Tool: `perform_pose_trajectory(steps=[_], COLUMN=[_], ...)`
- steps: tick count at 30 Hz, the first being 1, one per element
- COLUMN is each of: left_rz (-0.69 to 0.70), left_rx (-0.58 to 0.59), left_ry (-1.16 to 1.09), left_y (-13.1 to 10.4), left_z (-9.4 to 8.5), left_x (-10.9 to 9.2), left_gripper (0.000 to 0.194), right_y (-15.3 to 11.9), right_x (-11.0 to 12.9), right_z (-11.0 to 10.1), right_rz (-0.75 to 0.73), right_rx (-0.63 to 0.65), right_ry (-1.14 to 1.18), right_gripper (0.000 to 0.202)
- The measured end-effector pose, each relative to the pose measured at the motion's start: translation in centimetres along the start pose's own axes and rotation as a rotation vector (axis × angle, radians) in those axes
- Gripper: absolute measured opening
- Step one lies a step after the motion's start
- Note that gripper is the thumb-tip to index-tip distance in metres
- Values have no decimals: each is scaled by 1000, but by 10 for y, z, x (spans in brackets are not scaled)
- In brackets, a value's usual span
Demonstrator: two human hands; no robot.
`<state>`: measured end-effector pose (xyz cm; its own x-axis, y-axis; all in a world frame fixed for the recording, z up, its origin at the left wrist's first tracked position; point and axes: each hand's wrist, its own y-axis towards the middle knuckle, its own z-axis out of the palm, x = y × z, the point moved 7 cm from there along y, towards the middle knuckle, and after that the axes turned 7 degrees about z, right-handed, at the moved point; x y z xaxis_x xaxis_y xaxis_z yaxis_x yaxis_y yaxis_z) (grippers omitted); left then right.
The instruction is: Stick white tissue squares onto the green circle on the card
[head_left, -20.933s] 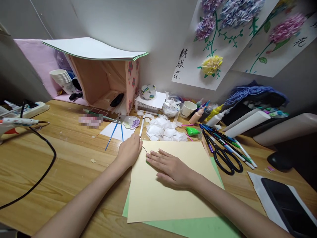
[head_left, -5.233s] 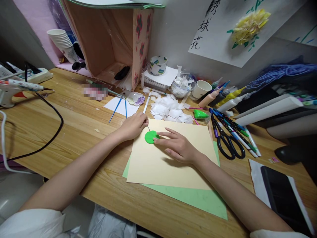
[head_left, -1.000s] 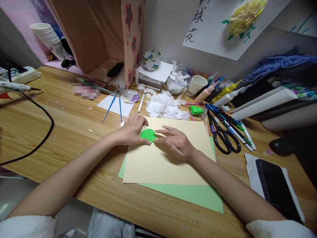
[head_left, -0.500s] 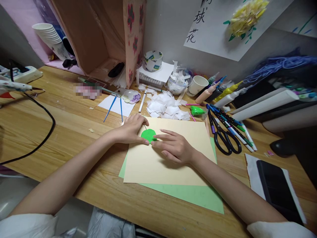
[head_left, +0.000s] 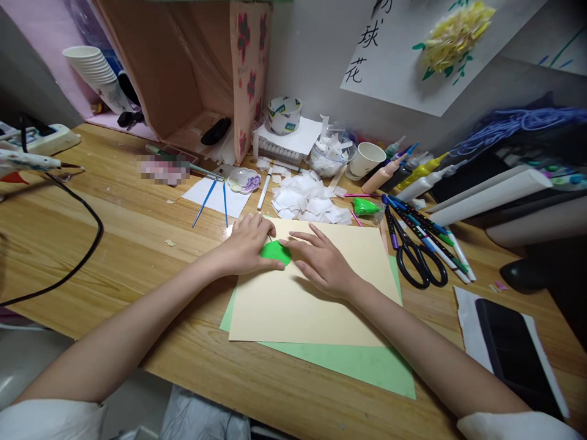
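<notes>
A flat, round piece of bright green modelling clay (head_left: pixel 275 253) lies on a cream sheet of paper (head_left: pixel 312 318), near its upper left. My left hand (head_left: pixel 247 247) curves around the clay from the left, its thumb along the lower edge and its fingers by the upper edge, holding it in place. From the right, my right hand (head_left: pixel 323 260) reaches in with its fingers spread. Its index fingertip touches the clay's upper right edge, while the other fingers are raised or apart from it. A light green sheet (head_left: pixel 353 366) sticks out beneath the cream one.
Behind the paper are white paper scraps (head_left: pixel 307 195), a wrapped green clay lump (head_left: pixel 365 206) and blue brushes (head_left: pixel 205 201). To the right lie black-handled scissors (head_left: pixel 419 263), several pens and a black phone (head_left: pixel 513 348). A black cable (head_left: pixel 98 226) curves across the left.
My left thumb has slid right along the clay's lower edge. My right hand has shifted up, its index finger moving from the lower right of the clay to the upper right.
</notes>
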<state>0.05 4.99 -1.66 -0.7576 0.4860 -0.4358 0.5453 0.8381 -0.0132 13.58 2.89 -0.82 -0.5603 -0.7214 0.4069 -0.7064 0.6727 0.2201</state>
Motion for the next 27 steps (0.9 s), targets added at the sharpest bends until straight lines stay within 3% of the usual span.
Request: perform_pose_trajectory(steps=[9, 13, 16, 27], left_rz=[-6, -2, -23, -53], left_rx=[0, 37, -6, -27], left_ry=[-19, -174, -246, -155], left_y=[0, 3, 7, 9], left_z=[-1, -4, -7, -9], left_x=[-1, 7, 16, 15], left_gripper=[57, 34, 20, 20], right_y=[2, 3, 5, 1], right_x=[-4, -2, -4, -17], right_z=[4, 5, 6, -2], right_rz=[46, 35, 64, 145], right_rx=[111, 143, 168, 37], right_ry=[118, 178, 231, 383], right_gripper=[46, 53, 49, 37])
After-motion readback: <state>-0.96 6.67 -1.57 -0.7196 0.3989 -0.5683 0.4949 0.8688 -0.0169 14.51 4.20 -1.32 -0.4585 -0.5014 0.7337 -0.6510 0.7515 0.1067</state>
